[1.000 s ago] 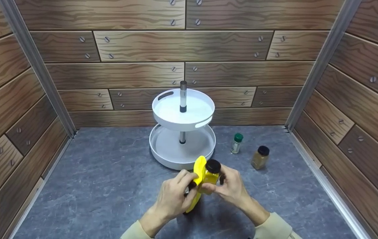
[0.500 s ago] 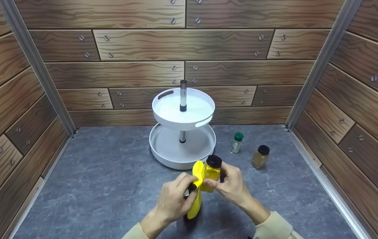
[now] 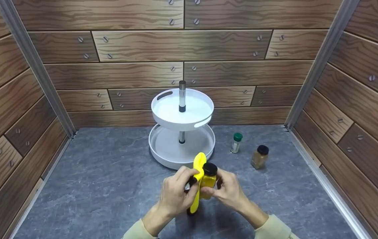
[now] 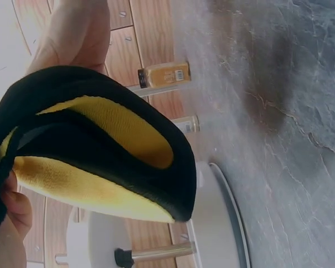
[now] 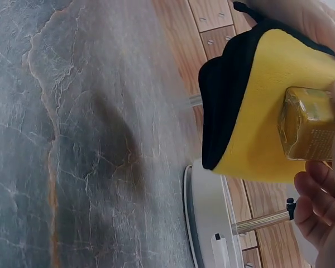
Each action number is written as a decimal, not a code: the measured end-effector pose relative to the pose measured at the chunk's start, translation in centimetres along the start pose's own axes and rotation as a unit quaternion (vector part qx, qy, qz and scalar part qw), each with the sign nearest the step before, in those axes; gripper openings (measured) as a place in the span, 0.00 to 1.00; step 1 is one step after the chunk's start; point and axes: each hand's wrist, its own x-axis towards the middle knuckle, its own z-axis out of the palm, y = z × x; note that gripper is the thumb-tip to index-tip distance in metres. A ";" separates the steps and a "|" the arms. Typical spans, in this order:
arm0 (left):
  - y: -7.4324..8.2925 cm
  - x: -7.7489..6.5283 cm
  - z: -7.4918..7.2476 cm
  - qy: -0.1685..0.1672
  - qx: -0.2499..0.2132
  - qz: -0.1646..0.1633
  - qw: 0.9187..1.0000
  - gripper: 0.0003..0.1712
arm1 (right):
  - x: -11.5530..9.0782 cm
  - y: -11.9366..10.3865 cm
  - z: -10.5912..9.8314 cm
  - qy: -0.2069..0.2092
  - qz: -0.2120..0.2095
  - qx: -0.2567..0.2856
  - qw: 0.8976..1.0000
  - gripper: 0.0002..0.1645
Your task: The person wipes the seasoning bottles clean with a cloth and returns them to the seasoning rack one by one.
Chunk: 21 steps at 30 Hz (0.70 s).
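My left hand [image 3: 174, 190] pinches a yellow cloth [image 3: 199, 162] with black edging, which hangs folded below the fingers. In the left wrist view the cloth [image 4: 123, 125] shows its black border and yellow folds. My right hand [image 3: 229, 187] grips a spice jar [image 3: 208, 181] with a black lid and yellow contents. The cloth lies against the jar's left side in the head view. Seen from the right wrist, the jar's clear square base [image 5: 310, 124] is in front of the yellow cloth face. Both are held up above the grey table, in front of a two-tier tray.
The white two-tier round tray [image 3: 155, 151] stands just beyond my hands. To its right are a small green-capped spice bottle [image 3: 236, 146] and a black-lidded jar of brown powder [image 3: 259, 160]. Wood-patterned walls [image 3: 229, 46] enclose the table [image 3: 102, 186] on three sides.
Over the last half second the cloth's top has shifted up and away from me, while the jar has come slightly down and left. Both hands keep their hold.
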 end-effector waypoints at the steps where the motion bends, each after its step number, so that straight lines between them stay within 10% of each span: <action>1: 0.0 0.0 0.0 -0.002 0.001 0.000 1.000 0.20 | 0.0 0.0 0.0 0.000 0.000 0.005 1.000 0.32; 21: 0.6 -3.3 0.0 -0.069 0.014 -0.035 0.997 0.17 | 2.0 -0.6 -1.4 0.058 -0.018 0.027 0.998 0.28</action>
